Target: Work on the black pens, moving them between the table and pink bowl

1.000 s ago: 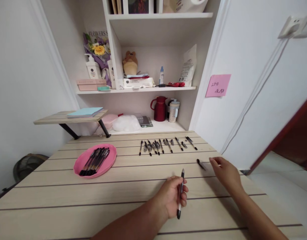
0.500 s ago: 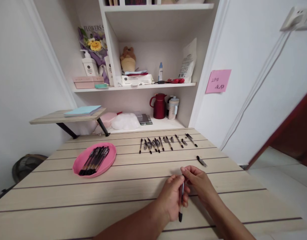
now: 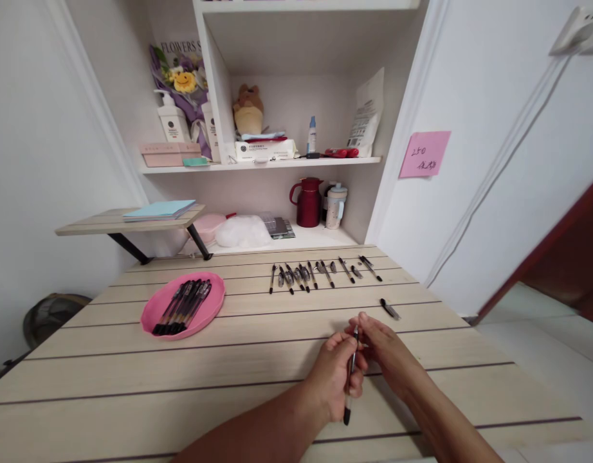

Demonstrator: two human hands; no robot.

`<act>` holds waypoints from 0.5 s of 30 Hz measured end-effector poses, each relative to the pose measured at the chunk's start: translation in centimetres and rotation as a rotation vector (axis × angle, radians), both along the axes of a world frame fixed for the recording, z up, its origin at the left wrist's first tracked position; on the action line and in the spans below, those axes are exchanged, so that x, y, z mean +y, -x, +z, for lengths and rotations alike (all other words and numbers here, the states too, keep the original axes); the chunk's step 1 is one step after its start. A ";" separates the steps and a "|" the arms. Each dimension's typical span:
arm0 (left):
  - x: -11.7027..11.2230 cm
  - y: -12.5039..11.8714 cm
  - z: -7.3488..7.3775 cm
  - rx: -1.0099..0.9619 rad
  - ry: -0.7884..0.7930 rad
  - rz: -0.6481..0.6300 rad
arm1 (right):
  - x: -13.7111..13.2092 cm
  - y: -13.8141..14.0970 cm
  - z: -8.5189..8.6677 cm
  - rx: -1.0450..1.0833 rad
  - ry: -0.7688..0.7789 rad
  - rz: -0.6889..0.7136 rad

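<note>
My left hand (image 3: 332, 379) is closed round a black pen (image 3: 348, 386), held upright over the near middle of the wooden table (image 3: 132, 379). My right hand (image 3: 386, 350) pinches the pen's top end with its fingertips. A small black pen cap (image 3: 389, 309) lies on the table just beyond my right hand. A row of several pens and pen parts (image 3: 320, 275) is laid out farther back. A pink plate (image 3: 156, 307) at the left holds several black pens (image 3: 183, 307).
Shelves at the back carry a red jug (image 3: 309, 201), a cup (image 3: 336, 205), bottles, a plush toy and a flower bouquet. A low side shelf (image 3: 127, 222) with a blue notebook stands at the left. A pink sticky note (image 3: 424, 153) hangs on the right wall.
My right hand came back from the table's right side, leaving the cap there, and closed its fingertips on the top of the pen in my left hand.
</note>
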State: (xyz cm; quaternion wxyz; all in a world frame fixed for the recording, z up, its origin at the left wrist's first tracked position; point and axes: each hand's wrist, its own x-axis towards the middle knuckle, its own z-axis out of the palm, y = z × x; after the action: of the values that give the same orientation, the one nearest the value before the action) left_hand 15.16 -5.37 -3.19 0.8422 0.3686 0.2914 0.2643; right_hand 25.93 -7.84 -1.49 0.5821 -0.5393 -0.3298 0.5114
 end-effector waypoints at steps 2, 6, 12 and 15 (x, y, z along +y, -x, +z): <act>-0.1 0.0 0.0 -0.001 -0.008 -0.005 | 0.0 -0.2 0.1 -0.035 0.004 0.023; -0.1 0.1 0.1 -0.002 0.000 -0.013 | -0.1 -0.5 0.5 0.036 -0.018 0.075; -0.1 0.1 0.1 -0.017 -0.002 0.000 | -0.1 -0.5 0.5 0.067 0.009 0.086; -0.1 0.1 0.1 -0.013 0.007 0.006 | -0.1 -0.7 0.6 0.093 -0.022 0.118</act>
State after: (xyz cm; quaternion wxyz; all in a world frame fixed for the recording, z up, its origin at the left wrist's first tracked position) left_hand 15.05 -5.52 -3.10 0.8446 0.3628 0.2881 0.2684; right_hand 26.64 -7.89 -0.92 0.5714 -0.4882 -0.3392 0.5658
